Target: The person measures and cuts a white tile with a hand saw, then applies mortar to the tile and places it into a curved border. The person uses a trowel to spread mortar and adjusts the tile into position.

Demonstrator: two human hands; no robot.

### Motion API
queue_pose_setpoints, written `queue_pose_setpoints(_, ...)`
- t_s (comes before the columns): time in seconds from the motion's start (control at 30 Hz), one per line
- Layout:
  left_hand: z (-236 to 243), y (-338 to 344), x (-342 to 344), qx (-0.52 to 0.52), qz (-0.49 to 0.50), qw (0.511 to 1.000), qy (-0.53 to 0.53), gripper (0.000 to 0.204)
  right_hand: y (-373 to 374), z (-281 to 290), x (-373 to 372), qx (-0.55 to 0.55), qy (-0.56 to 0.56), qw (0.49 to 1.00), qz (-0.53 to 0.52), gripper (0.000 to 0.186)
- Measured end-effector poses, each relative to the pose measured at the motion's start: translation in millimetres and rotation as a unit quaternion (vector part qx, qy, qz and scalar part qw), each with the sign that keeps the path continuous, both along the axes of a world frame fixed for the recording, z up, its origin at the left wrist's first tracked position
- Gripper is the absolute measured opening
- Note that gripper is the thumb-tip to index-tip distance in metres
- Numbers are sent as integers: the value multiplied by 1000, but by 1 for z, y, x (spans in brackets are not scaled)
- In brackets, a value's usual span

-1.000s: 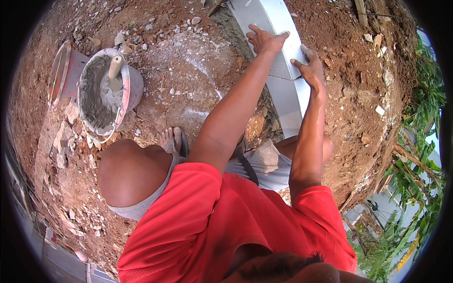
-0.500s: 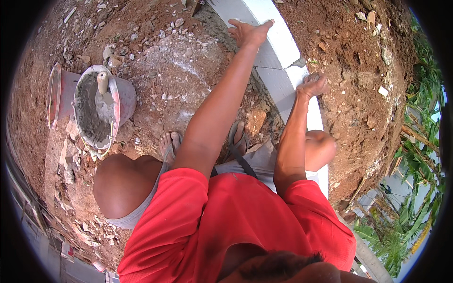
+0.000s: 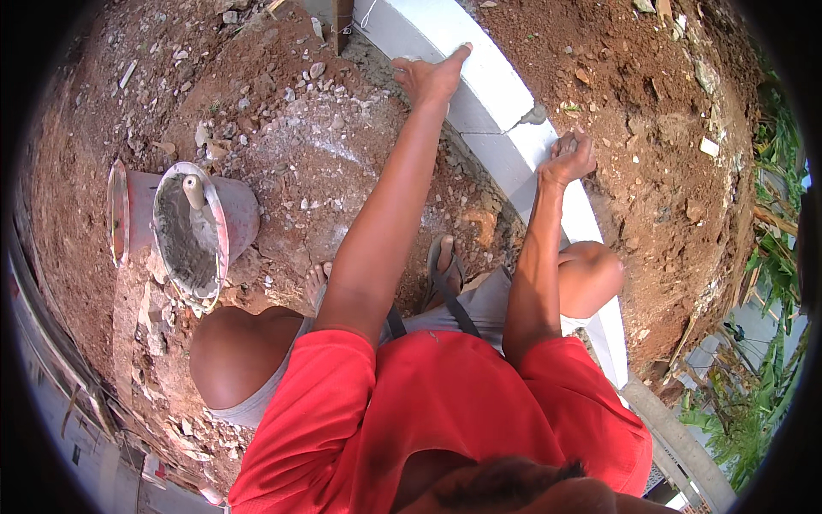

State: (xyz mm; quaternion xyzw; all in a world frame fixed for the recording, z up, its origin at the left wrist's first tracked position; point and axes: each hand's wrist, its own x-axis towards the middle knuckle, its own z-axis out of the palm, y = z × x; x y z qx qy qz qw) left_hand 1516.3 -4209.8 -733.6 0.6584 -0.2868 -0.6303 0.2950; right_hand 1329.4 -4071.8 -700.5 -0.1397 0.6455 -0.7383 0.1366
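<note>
A row of white lightweight concrete blocks curves from the top middle down along my right side. My left hand [image 3: 431, 81] lies against the far block [image 3: 509, 86], its fingers stretched apart and one reaching over the top edge. My right hand [image 3: 568, 158] is curled into a fist at the outer edge of the nearer block [image 3: 533, 146], and nothing shows in it. Between the two blocks runs a joint, with a lump of grey mortar [image 3: 534, 116] squeezed out at its outer end. Grey mortar also lies along the foot of the row.
To the left a bucket [image 3: 242, 214] of wet mortar stands with a trowel handle [image 3: 193, 192] sticking out. Another bucket [image 3: 139, 199] is beside it. A wooden stake [image 3: 342, 26] and white string [image 3: 368, 13] are at the far end. Stony soil surrounds my feet; plants [image 3: 728, 428] grow at right.
The view has shifted, bringing the stake and string into sight. My right hand has curled more tightly at the block's edge. My left hand stays against the far block.
</note>
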Motion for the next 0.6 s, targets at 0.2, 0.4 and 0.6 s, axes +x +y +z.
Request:
queue_pose_setpoints(0.2,-10,-1,-3,-7,13,1000,19,148,2,-10,6,-20,24,1000,-1,18)
queue_pose_setpoints(0.4,7,1,-6,5,18,998,52,150,12,-15,1,-20,37,999,26,31)
queue_pose_setpoints(0.6,14,4,3,-18,-16,1000,2,155,15,-21,-3,-7,32,999,34,30)
